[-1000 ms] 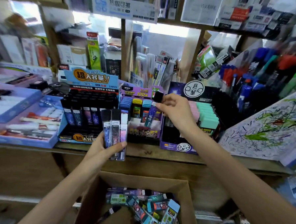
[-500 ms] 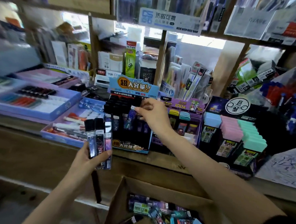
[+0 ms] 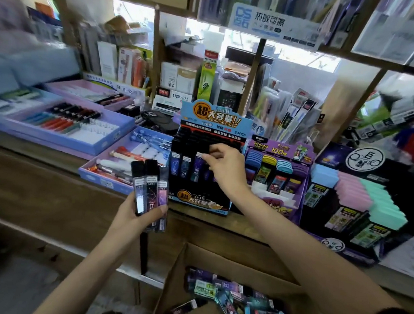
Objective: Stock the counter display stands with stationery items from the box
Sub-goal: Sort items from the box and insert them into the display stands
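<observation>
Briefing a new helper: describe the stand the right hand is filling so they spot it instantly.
On the wooden counter, look left of the purple stand and right of the lilac pen tray. The black stand, at the right hand, alone has a blue header with an orange badge.

- One head-worn wide-angle view, facing forward and down over the brown wooden counter [image 3: 44,172].
- Near: black-and-blue cardboard display stand [image 3: 212,121] sits mid-frame.
- Open brown cardboard box [image 3: 231,266] lies at the bottom edge, seen from above.
</observation>
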A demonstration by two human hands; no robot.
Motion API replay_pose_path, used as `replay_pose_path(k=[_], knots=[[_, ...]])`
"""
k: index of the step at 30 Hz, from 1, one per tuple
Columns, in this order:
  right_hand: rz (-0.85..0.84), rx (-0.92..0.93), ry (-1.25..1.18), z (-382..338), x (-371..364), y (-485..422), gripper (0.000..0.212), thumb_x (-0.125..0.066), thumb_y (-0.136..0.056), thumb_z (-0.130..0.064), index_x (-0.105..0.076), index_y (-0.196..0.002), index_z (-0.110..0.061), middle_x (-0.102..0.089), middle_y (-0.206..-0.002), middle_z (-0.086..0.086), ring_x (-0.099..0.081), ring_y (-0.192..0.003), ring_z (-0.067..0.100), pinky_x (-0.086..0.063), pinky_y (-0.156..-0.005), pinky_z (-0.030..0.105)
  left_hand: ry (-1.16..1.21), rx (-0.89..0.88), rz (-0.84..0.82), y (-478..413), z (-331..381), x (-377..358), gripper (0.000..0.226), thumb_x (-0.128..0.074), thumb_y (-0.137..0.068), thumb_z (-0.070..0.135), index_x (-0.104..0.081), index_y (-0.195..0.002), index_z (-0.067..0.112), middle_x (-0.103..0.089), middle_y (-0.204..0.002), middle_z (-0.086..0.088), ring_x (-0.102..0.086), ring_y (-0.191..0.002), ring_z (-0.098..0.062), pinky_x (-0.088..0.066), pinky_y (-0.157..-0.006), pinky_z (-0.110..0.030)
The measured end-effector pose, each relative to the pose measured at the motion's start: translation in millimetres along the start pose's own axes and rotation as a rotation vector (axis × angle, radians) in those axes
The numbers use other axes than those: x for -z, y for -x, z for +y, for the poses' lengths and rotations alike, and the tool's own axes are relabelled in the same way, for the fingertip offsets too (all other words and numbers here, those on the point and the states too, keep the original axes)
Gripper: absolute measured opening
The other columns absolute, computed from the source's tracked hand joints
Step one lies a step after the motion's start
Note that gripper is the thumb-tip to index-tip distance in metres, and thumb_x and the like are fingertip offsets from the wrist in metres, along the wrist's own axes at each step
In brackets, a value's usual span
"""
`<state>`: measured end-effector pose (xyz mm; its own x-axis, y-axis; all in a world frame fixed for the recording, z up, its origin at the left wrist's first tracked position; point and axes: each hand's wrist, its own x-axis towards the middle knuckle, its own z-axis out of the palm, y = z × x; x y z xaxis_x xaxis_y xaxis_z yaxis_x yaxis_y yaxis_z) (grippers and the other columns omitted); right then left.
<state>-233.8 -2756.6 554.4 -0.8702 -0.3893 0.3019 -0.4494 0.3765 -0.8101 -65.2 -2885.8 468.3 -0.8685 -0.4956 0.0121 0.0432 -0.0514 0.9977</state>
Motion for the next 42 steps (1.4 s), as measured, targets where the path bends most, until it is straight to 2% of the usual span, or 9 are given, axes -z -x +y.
replay_pose_path(k=[7,10,12,15,20,25,30,34,42], knots=[[-0.01,0.007,0.156,6,-13,1,0.017,-0.066,-0.087,-0.017,-0.071,-0.093,-0.002,-0.07,-0.082,0.01,-0.067,-0.078,0.02,-0.056,-0.081,0.039,0.013,0.005,-0.005,1,1,-4,0.071,-0.078,-0.059,0.04,-0.053,-0.123,0.023,-0.069,-0.112,0.004,-0.063,-0.105,-0.015,-0.05,-0.091,-0.033],[-0.056,0.038,0.35,2,-10,4,0.026,-0.063,-0.089,-0.023,-0.068,-0.075,-0.002,-0.067,-0.068,0.01,-0.065,-0.067,0.021,-0.056,-0.073,0.038,0.028,-0.019,-0.025,4,8,-11,0.06,-0.077,-0.062,0.035,-0.056,-0.117,0.026,-0.071,-0.103,0.009,-0.067,-0.093,-0.007,-0.052,-0.068,-0.013],[-0.029,0.089,0.429,-1,-5,13,0.029,-0.059,-0.092,-0.028,-0.066,-0.078,-0.003,-0.069,-0.073,0.009,-0.066,-0.073,0.021,-0.055,-0.07,0.035,0.033,-0.031,-0.027,5,12,-15,0.056,-0.076,-0.061,0.034,-0.057,-0.113,0.028,-0.072,-0.099,0.01,-0.068,-0.088,-0.005,-0.051,-0.063,-0.013],[-0.087,0.103,0.2,-7,4,34,0.025,-0.055,-0.093,-0.033,-0.065,-0.085,-0.012,-0.068,-0.076,0.001,-0.066,-0.073,0.014,-0.055,-0.067,0.03,0.033,-0.039,-0.035,6,16,-22,0.051,-0.077,-0.064,0.03,-0.058,-0.111,0.026,-0.072,-0.097,0.006,-0.069,-0.087,-0.008,-0.054,-0.064,-0.019],[-0.352,-0.137,-0.236,-16,1,62,0.013,-0.065,-0.088,-0.022,-0.063,-0.093,-0.01,-0.064,-0.087,0.003,-0.062,-0.08,0.011,-0.055,-0.066,0.024,0.02,-0.07,-0.084,8,19,-36,0.04,-0.074,-0.076,0.017,-0.058,-0.11,0.029,-0.072,-0.098,0.007,-0.068,-0.089,-0.009,-0.055,-0.068,-0.022],[-0.198,-0.219,-0.397,-15,27,47,0.003,-0.066,-0.085,-0.013,-0.064,-0.083,-0.013,-0.067,-0.079,0.001,-0.064,-0.075,0.016,-0.053,-0.068,0.028,0.022,-0.044,-0.05,8,18,-38,0.034,-0.073,-0.077,0.016,-0.056,-0.106,0.025,-0.07,-0.083,0.012,-0.066,-0.077,-0.002,-0.05,-0.061,-0.017],[0.073,-0.108,-0.331,-11,60,11,0.018,-0.068,-0.084,-0.009,-0.059,-0.076,-0.022,-0.067,-0.07,-0.006,-0.064,-0.061,0.006,-0.053,-0.063,0.025,-0.031,-0.027,-0.02,5,19,-27,0.025,-0.074,-0.077,0.018,-0.058,-0.097,0.016,-0.064,-0.071,0.012,-0.061,-0.068,-0.003,-0.046,-0.059,-0.016],[0.009,-0.118,-0.226,-1,45,3,0.006,-0.067,-0.085,-0.008,-0.062,-0.088,-0.008,-0.068,-0.08,0.003,-0.067,-0.071,0.013,-0.056,-0.066,0.025,-0.029,-0.025,0.003,5,18,-26,0.025,-0.076,-0.075,0.017,-0.06,-0.094,0.015,-0.064,-0.07,0.011,-0.062,-0.065,-0.001,-0.047,-0.056,-0.015],[-0.038,0.006,-0.019,1,23,4,0.019,-0.07,-0.082,-0.013,-0.07,-0.101,-0.007,-0.066,-0.085,-0.001,-0.066,-0.087,0.018,-0.055,-0.083,0.041,-0.002,-0.05,-0.005,5,15,-26,0.02,-0.075,-0.075,0.014,-0.06,-0.088,0.015,-0.065,-0.061,0.016,-0.06,-0.058,0.005,-0.045,-0.052,-0.009]])
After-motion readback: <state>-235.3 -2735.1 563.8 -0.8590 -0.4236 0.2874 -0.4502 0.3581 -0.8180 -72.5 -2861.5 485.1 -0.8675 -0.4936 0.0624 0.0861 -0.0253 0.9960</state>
